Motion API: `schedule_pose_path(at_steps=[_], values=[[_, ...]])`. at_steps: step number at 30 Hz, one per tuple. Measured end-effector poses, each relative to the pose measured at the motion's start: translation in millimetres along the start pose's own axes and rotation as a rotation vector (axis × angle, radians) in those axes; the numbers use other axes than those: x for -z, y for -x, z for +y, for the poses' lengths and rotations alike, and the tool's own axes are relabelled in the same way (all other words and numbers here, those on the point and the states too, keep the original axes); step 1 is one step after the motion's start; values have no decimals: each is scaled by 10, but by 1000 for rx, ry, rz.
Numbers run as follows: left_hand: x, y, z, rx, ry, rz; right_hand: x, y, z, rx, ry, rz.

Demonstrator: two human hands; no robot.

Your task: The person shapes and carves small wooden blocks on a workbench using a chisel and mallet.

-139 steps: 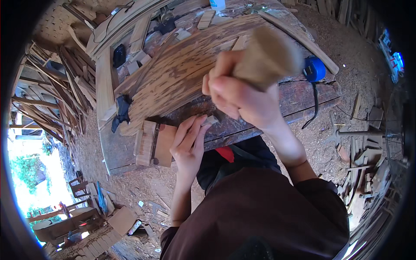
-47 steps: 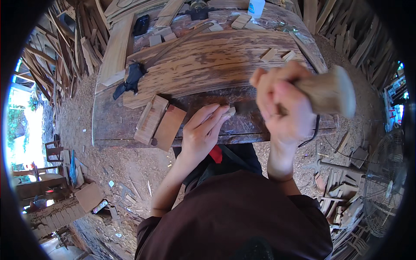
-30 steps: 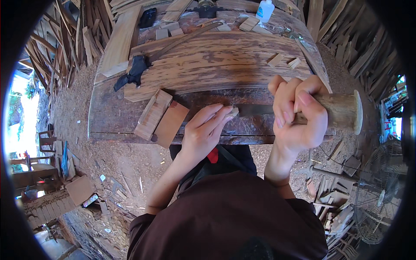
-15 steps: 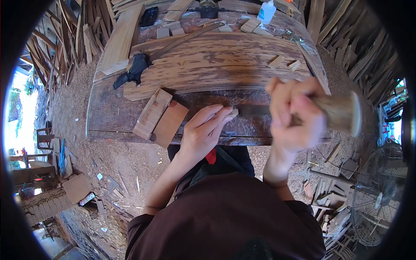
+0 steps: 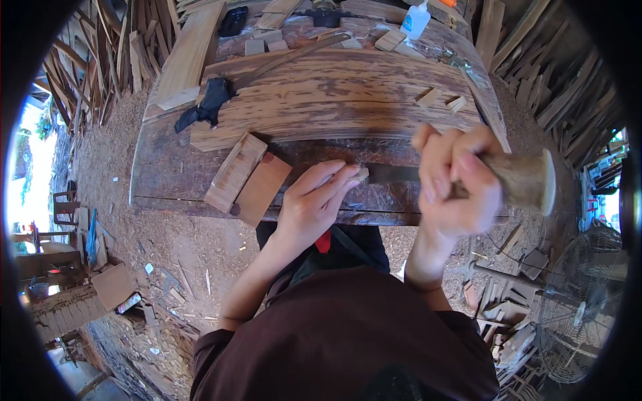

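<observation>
Two hands, one tool (image 5: 525,179), one piece (image 5: 363,174) near the surface's front edge (image 5: 167,177)

A person in a dark shirt works with two bare hands over a worn wooden surface. The left hand (image 5: 312,204) pinches the piece, its fingers closed narrowly around it, just in from the middle of the near edge. The right hand (image 5: 461,177), slightly blurred, has its fingers curled tight around the tool, above the right part of the same edge.

The piece is single, small and pale, with only a blunt end showing beyond the fingertips; the rest is hidden. The tool has one thick, round, brownish handle, flared to a paler end, and one flat, dark blade (image 5: 394,173) pointing left toward the piece. Whether the two touch cannot be told.

Between the left hand and the surface's near left corner lie one block (image 5: 235,172) and, against its right side, one brown sheet (image 5: 263,192). One long, dark-streaked board (image 5: 321,93) spans the middle of the surface, with two chips (image 5: 428,98) near its right end and one black wrap (image 5: 214,103) over its left. One bottle (image 5: 415,21) stands toward the far right corner. One fan (image 5: 578,301) is off the surface, beyond its near right corner.
</observation>
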State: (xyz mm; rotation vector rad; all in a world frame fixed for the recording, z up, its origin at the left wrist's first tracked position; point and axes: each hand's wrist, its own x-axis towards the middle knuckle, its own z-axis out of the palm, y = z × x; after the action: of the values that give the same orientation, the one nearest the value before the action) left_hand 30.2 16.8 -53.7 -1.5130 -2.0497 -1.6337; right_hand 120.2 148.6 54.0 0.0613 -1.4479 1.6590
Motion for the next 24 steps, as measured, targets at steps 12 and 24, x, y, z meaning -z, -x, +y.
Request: schedule_pose_path(at_steps=[12,24], values=[[38,4,-24,68,35,-20,16,-81,-163,-22,29,-15],[-11,-15,11,54,63,-5,5,-34,10,-98,34,-4]])
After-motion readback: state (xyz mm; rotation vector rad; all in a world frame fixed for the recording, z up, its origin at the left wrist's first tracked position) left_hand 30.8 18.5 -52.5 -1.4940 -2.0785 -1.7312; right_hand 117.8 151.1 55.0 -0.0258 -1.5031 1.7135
